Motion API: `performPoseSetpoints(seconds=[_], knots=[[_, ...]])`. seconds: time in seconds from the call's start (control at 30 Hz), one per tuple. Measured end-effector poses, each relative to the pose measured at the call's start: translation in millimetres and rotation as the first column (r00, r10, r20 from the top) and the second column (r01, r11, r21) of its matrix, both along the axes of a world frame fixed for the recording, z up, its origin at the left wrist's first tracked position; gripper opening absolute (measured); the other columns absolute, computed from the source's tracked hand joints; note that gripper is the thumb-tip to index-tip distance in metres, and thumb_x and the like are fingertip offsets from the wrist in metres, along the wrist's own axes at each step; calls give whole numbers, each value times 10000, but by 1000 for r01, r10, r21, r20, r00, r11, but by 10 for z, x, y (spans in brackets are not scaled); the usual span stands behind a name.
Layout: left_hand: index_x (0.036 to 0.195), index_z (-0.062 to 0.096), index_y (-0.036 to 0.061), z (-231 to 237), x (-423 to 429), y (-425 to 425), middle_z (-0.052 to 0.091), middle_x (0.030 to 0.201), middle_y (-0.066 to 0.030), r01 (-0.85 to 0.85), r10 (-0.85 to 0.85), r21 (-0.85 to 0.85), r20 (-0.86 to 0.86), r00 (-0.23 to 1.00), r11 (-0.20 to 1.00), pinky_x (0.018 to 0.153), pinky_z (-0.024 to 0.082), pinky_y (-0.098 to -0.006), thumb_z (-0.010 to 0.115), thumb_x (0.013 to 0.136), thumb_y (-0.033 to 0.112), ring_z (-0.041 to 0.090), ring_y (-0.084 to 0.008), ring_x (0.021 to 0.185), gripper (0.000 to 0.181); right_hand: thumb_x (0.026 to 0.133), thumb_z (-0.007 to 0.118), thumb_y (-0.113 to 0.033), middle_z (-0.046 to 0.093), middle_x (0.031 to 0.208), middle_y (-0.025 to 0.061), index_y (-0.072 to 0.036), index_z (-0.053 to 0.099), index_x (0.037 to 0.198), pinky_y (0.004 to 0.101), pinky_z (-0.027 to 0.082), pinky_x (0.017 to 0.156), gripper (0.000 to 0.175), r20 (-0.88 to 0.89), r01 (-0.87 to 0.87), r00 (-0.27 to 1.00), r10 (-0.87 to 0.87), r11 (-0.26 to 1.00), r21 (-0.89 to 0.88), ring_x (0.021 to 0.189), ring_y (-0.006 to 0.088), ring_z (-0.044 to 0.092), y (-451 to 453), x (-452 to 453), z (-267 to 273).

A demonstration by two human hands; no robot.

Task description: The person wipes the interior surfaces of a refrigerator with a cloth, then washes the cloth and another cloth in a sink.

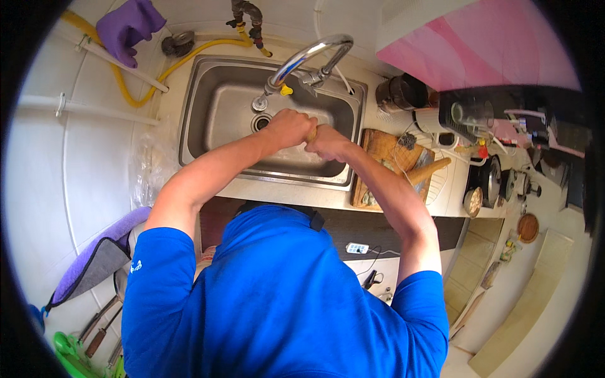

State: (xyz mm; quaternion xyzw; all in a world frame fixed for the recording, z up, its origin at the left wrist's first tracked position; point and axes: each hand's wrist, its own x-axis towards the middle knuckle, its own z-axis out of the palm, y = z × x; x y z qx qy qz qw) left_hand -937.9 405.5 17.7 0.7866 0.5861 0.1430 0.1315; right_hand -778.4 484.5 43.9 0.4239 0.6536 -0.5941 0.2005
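Both my hands are together above the stainless steel sink point(221, 150), knuckles nearly touching. My left hand point(290, 128) is closed in a fist, and my right hand point(329, 143) is curled against it from the right. Between them shows a sliver of a small tan object point(311, 135); the fingers hide the rest, and its kind cannot be made out. Just beyond my left hand the chrome faucet point(302, 57) arches over the basin, its spout end point(259, 103) near the drain point(261, 123). A yellow tag or knob point(286, 90) sits by the faucet.
Right of the sink lies a wooden cutting board point(373, 141) with a cleaver point(422, 163) and a dark scouring pad point(407, 140). A dark pot point(401, 93) stands behind. A purple glove point(127, 30) and yellow hose point(208, 46) are at the left wall. A bowl point(472, 202) is farther right.
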Motion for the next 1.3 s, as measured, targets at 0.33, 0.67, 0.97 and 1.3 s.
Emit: performPoseSetpoints(seconds=[0.33,0.67,0.97,1.3], knots=[[858,698,11,-305,42,226,704,819,-215,-187,292,-347,281,914,919,685,538,-452,735,714,151,704,-350,769,204,808,641,-117,721,918,228,-36,667,1024,485,570,750,232,138,-360,876,462,436,825,853,388,717,126,-57,128],[883,605,133,-114,2,141,474,644,64,61,673,-816,513,533,574,394,264,-247,786,745,128,391,-68,465,227,850,601,-171,702,831,127,-113,596,1033,460,558,580,192,152,-295,744,651,115,949,704,321,714,243,-42,32],[1354,534,127,55,87,-270,607,1286,-182,-197,157,121,283,946,973,958,501,-402,757,735,64,592,-347,1161,661,839,645,-58,548,662,37,-97,570,976,336,442,408,161,-270,348,927,-259,864,364,510,172,591,-173,88,-503],[1080,623,65,-14,-124,-291,676,1023,-149,95,-95,6,154,984,995,775,549,-477,668,770,58,682,-368,928,313,836,659,-63,486,613,9,-92,550,777,261,302,390,127,-101,199,947,-306,802,-563,453,102,432,-417,69,75]])
